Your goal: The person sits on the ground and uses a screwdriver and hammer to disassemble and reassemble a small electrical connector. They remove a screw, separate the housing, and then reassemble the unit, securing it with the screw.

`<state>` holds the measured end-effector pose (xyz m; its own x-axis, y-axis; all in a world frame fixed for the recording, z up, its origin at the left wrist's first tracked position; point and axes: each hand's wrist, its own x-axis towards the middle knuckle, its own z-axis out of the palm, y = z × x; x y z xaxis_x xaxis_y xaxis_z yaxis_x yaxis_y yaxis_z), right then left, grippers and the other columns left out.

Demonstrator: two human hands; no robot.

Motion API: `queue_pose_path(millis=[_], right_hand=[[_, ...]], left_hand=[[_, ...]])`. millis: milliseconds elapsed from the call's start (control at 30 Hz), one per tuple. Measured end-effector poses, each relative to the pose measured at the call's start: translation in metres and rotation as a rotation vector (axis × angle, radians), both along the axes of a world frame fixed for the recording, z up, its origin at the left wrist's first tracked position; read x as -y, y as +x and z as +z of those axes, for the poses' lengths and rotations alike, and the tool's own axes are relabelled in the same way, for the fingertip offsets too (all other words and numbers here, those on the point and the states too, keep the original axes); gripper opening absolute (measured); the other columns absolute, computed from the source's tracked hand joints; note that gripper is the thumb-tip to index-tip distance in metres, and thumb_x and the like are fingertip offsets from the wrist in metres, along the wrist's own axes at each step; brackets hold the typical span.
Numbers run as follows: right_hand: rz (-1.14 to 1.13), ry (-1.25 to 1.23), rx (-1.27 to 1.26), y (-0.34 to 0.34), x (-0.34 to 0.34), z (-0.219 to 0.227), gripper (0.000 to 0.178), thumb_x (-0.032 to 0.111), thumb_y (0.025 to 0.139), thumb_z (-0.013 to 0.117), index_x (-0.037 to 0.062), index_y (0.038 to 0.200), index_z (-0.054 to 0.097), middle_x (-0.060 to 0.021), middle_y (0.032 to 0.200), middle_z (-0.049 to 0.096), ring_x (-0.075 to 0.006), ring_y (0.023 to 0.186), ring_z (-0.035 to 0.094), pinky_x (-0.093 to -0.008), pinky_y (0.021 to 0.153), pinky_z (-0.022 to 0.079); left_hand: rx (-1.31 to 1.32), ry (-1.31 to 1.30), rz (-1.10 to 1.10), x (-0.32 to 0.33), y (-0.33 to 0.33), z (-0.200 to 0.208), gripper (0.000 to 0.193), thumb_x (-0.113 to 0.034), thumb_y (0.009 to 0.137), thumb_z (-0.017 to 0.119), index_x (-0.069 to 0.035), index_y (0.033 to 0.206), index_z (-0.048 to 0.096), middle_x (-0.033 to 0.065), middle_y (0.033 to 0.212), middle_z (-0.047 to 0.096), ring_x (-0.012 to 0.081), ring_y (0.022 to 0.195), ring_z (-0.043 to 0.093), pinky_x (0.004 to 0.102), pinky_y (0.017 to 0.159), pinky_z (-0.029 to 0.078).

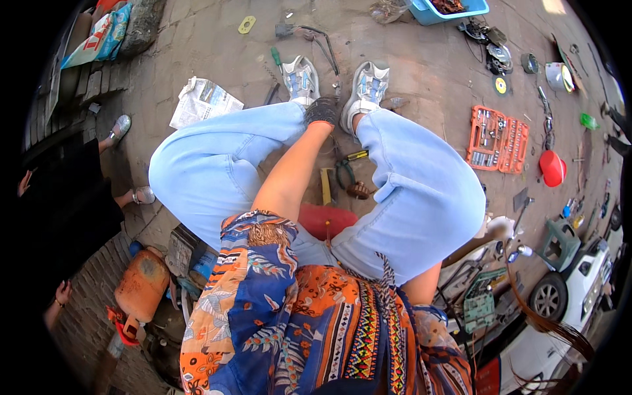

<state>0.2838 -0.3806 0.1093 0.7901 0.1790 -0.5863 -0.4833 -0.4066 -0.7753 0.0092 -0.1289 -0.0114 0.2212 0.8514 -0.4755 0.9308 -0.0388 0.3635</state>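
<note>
My left hand (321, 112), in a black glove, reaches down between my silver-and-blue shoes. Its fingers look curled, and what they hold, if anything, is hidden. Beside it, near the right shoe, lies a small metal piece (337, 87). My right hand is out of sight; its forearm (422, 284) disappears under my right thigh. Between my legs lie a hammer-like tool with a yellow handle (326, 186), a yellow-and-black-handled tool (356, 156) and a round copper-coloured part (359, 191). Past my left shoe are a green-handled screwdriver (276, 56) and a bent dark metal tool (319, 43).
A newspaper (204, 103) lies left of my legs. To the right are an orange socket set (498, 139), a red bowl (552, 168) and scattered parts. A blue basin (431, 14) stands ahead. At left are a person in black (69, 191) and an orange cylinder (142, 283).
</note>
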Motion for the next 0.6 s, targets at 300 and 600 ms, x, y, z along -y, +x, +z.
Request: queue_pose_path(millis=[300, 600], right_hand=[[0.137, -0.006, -0.078, 0.002, -0.075, 0.003, 0.032, 0.022, 0.091, 0.062, 0.0042, 0.117, 0.06, -0.0029, 0.072, 0.061, -0.0074, 0.053, 0.053, -0.0224, 0.043, 0.041], [0.916, -0.131, 0.196, 0.013, -0.242, 0.078, 0.032, 0.024, 0.087, 0.066, 0.0087, 0.115, 0.064, -0.0043, 0.072, 0.062, -0.0071, 0.056, 0.055, -0.0223, 0.045, 0.043]], left_hand=[[-0.046, -0.034, 0.072, 0.006, -0.009, 0.023, 0.041, -0.04, 0.086, 0.05, -0.005, 0.096, 0.069, 0.0216, 0.099, 0.067, 0.0381, 0.091, 0.065, 0.0485, 0.08, 0.051], [0.064, -0.015, 0.034, -0.001, 0.02, 0.026, 0.033, -0.031, 0.087, 0.05, -0.006, 0.097, 0.068, 0.0217, 0.096, 0.067, 0.0369, 0.09, 0.065, 0.0472, 0.077, 0.052]])
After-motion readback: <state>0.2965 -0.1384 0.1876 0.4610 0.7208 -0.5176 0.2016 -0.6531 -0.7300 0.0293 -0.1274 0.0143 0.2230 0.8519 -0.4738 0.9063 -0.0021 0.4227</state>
